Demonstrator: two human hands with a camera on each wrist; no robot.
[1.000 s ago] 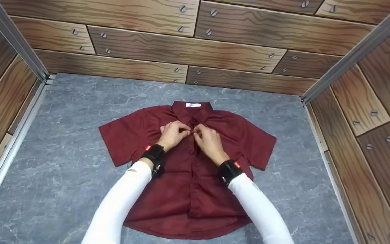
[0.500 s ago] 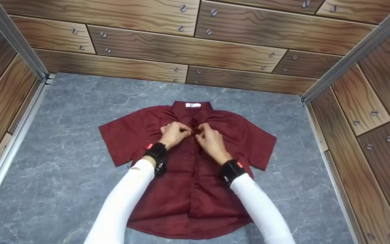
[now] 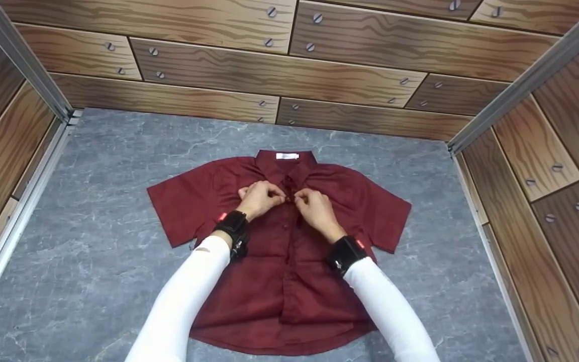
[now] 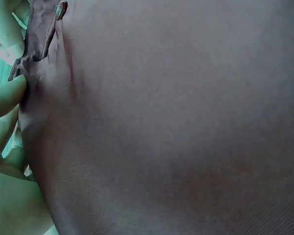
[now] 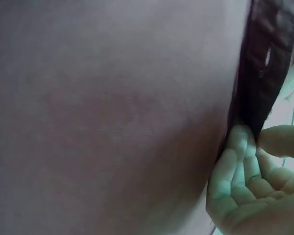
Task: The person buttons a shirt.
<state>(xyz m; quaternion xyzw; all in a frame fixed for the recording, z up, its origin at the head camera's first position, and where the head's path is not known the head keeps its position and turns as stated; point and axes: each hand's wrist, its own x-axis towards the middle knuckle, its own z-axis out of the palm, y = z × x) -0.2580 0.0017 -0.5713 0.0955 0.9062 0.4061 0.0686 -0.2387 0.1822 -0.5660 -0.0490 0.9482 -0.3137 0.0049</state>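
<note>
"So, what might slip?"
"Perhaps the dark-red, short-sleeved cloth shirt (image 3: 267, 251), mid-to-lower frame: left hand (image 3: 259, 200) and right hand (image 3: 315, 208) pinch its front placket (image 5: 264, 85); a slack grip could free it."

From above, my head view faces forward and down over the short-sleeved burgundy shirt (image 3: 269, 251); both close-up wrist views share its button placket (image 5: 267, 58), at ten o'clock left, two right.
</note>
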